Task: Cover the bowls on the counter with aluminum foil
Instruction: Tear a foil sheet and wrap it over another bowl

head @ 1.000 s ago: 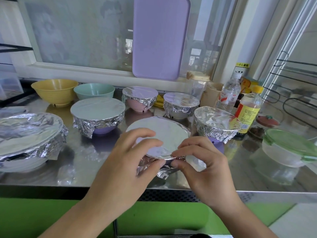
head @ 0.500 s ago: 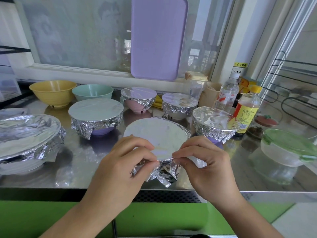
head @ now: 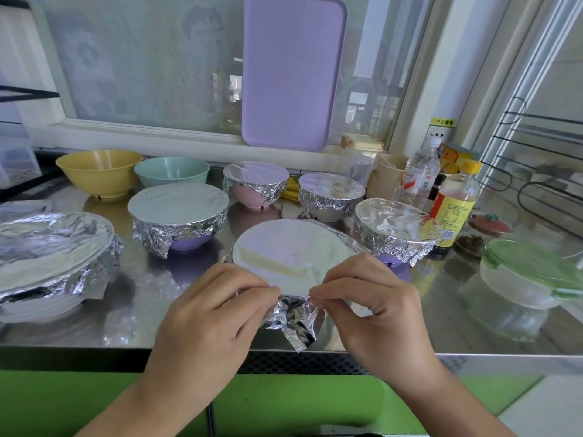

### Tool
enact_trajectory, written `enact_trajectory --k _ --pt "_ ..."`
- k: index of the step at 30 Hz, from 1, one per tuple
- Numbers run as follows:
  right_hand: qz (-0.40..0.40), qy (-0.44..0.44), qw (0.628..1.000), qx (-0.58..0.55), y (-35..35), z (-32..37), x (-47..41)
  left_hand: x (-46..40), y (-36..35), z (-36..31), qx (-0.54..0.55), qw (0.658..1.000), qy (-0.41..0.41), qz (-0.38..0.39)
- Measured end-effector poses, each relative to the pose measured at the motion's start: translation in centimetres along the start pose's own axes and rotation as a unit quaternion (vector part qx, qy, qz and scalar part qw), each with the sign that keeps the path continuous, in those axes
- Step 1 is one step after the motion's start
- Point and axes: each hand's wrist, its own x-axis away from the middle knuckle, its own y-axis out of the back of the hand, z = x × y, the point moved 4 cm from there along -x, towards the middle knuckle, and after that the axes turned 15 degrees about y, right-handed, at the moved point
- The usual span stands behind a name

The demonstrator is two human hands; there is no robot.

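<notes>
Curled fingers (head: 268, 294) of the left hand (head: 208, 323) are pinched on the crumpled foil (head: 293, 320) at the near rim of the front bowl (head: 291, 257), and the fingers (head: 318, 296) of the right hand (head: 378, 313) are pinched on the same foil just beside them, the two sets of fingertips nearly touching. The foil is stretched flat over the bowl's mouth, and a loose crinkled flap hangs down at 6 o'clock, over the front edge of the steel tabletop (head: 151, 285). This bowl is set at the near middle of the tabletop.

Five more foil-covered bowls are seen around it: a wide white bowl (head: 53, 257) at 9 o'clock, a purple bowl (head: 178, 219) at 10 o'clock, a pink bowl (head: 255, 184) at 12 o'clock, a grey bowl (head: 329, 193) at 1 o'clock and another purple one (head: 396, 231) at 2 o'clock. A yellow bowl (head: 99, 170) and a mint bowl (head: 172, 170) are left uncovered at the far left. A lidded glass container (head: 530, 275) is placed at 3 o'clock, with a water bottle (head: 418, 175) and a sauce bottle (head: 454, 203) behind it. A lilac tray (head: 293, 70) is leaned against the window.
</notes>
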Motion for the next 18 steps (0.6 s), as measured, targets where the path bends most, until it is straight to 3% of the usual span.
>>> enact_trajectory --k 18 --pt "0.017 -0.028 0.998 -0.059 -0.75 0.37 -0.57 -0.52 0.10 0.32 0.019 0.995 0.080 0.053"
